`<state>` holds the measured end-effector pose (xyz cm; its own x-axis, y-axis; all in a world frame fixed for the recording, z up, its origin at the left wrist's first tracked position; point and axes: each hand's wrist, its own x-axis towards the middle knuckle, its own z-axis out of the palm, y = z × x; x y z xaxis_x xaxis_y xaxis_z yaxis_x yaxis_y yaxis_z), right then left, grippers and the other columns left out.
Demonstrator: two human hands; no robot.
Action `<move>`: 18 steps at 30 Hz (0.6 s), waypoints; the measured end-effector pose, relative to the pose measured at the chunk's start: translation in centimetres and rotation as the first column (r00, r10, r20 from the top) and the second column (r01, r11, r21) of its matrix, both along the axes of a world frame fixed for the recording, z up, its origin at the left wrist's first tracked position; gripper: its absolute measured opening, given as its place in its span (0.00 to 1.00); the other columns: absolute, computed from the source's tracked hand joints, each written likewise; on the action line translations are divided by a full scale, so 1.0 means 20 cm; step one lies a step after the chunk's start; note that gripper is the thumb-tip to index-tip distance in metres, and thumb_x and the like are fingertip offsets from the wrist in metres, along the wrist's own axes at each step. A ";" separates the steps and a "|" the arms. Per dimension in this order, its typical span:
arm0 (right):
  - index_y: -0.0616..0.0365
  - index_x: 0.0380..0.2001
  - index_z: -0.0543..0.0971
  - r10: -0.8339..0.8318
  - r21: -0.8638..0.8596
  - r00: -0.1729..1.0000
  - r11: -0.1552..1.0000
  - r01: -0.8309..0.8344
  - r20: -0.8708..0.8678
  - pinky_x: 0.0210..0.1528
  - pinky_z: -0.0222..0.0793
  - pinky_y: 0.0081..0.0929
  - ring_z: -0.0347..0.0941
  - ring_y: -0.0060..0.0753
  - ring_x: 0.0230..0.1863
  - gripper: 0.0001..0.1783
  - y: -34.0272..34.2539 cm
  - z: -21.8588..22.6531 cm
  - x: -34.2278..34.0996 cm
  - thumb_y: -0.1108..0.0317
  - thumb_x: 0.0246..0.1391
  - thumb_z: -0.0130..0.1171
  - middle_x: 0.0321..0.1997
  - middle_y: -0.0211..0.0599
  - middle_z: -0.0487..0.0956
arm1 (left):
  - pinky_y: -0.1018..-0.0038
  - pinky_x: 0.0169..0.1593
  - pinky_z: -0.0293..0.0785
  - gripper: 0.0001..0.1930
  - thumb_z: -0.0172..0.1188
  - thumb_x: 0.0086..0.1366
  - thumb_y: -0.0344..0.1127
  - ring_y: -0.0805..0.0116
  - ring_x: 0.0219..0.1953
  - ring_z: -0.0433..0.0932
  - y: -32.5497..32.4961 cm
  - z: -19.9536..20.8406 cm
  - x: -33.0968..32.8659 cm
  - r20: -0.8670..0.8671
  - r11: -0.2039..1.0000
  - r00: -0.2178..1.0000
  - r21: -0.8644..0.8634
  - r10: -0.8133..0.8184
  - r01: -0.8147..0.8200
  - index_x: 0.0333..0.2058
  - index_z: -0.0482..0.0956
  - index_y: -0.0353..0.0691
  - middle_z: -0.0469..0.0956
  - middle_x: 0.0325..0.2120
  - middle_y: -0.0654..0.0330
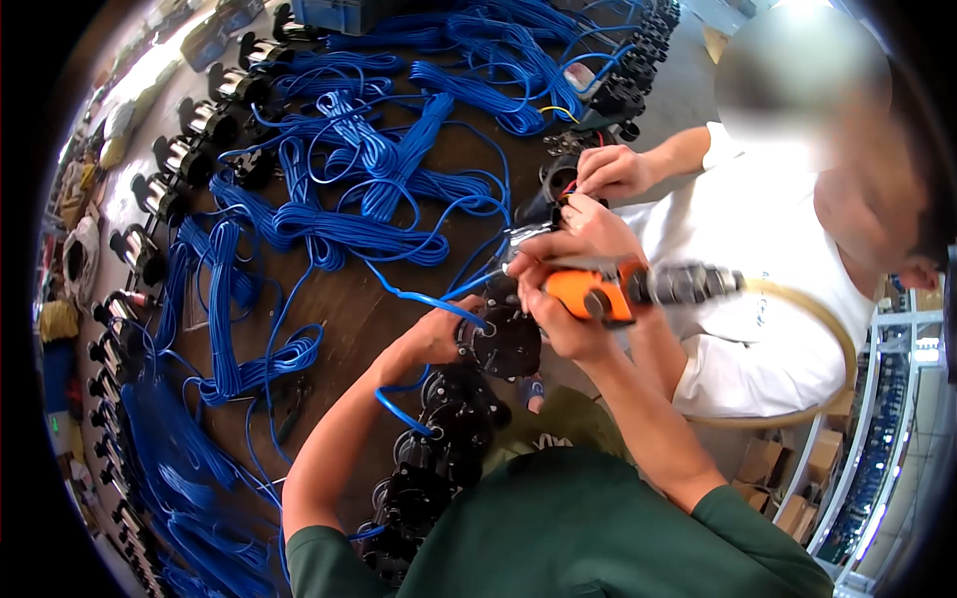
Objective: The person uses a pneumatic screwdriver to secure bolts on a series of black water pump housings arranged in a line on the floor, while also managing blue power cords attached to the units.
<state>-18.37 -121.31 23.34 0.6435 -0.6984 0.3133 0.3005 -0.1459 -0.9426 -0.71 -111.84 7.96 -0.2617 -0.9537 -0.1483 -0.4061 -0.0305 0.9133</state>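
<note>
My left hand (437, 334) is wrapped round the side of a black round motor-like unit (506, 347), whose blue cable (417, 297) leads back to the bundles. In my right hand (566, 324) is an orange air tool (580, 293), held just above and right of that unit. A metal coupling (688, 283) joins the tool to a yellowish hose (835, 324). The tool's working tip is hidden behind my fingers. More black units (459, 399) stand in a line close to my body.
Coiled bundles of blue cable (369, 224) cover much of the dark table (334, 319). Black units with shiny cylinders (184, 154) line its far left edge. A co-worker in white (738, 239) sits at right, hands (610, 174) on another black unit. Cardboard boxes (763, 458) lie lower right.
</note>
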 end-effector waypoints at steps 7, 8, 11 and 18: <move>0.62 0.51 0.73 0.074 -0.089 0.994 0.993 -0.081 -0.085 0.42 0.73 0.18 0.74 0.18 0.37 0.20 -0.01 -0.18 0.14 0.77 0.53 0.57 0.40 0.34 0.78 | 0.60 0.52 0.74 0.30 0.67 0.50 0.28 0.49 0.51 0.79 0.04 -0.04 -0.02 -0.191 0.988 0.977 -0.106 0.090 -0.112 0.55 0.73 0.37 0.79 0.46 0.47; 0.62 0.52 0.73 0.077 -0.090 0.993 0.992 -0.086 -0.094 0.42 0.72 0.18 0.74 0.18 0.36 0.21 0.00 -0.16 0.16 0.77 0.53 0.58 0.40 0.34 0.78 | 0.61 0.50 0.74 0.30 0.67 0.50 0.28 0.49 0.49 0.79 0.04 -0.06 -0.03 -0.202 0.986 0.974 -0.111 0.097 -0.121 0.55 0.73 0.37 0.79 0.45 0.48; 0.64 0.54 0.76 0.019 -0.077 0.999 0.997 -0.022 -0.034 0.36 0.73 0.14 0.75 0.16 0.33 0.27 0.02 -0.08 0.19 0.83 0.47 0.58 0.42 0.39 0.81 | 0.61 0.46 0.75 0.28 0.67 0.50 0.28 0.51 0.46 0.81 0.04 -0.03 -0.03 -0.215 0.988 0.970 -0.088 0.109 -0.130 0.53 0.74 0.37 0.81 0.40 0.49; 0.69 0.52 0.73 -0.069 -0.113 0.998 0.991 0.068 -0.004 0.30 0.74 0.22 0.73 0.22 0.26 0.22 0.10 0.30 -0.20 0.74 0.52 0.58 0.38 0.46 0.80 | 0.60 0.55 0.70 0.31 0.71 0.49 0.34 0.51 0.52 0.76 -0.03 0.06 -0.08 -0.162 0.963 0.987 -0.261 0.017 -0.059 0.54 0.77 0.38 0.80 0.47 0.52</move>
